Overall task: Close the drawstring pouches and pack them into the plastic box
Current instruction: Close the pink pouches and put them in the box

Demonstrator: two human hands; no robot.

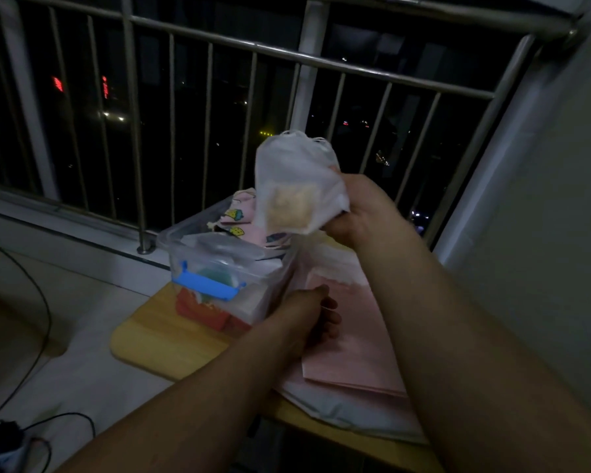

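a white sheer fabric drawstring pouch with a tan square patch sits just above frame centre, raised over the box, mouth gathered at top. a clear plastic box with a blue latch, centre frame, open, heaped with printed pink pouches.

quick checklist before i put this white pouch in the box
1. Grip: the right hand grips the white pouch by its side, lifted above the plastic box. Ok.
2. Pouch closed: its top looks gathered, with cords bunched there, but the picture is blurred. Cannot tell.
3. Box open: no lid covers it. Ok.
4. Room inside: a patterned pouch already sticks up past the far rim. Cannot tell.
5. Box steadied: the left hand is at the box's near right corner, over the pink pouches; contact is unclear. Cannot tell.
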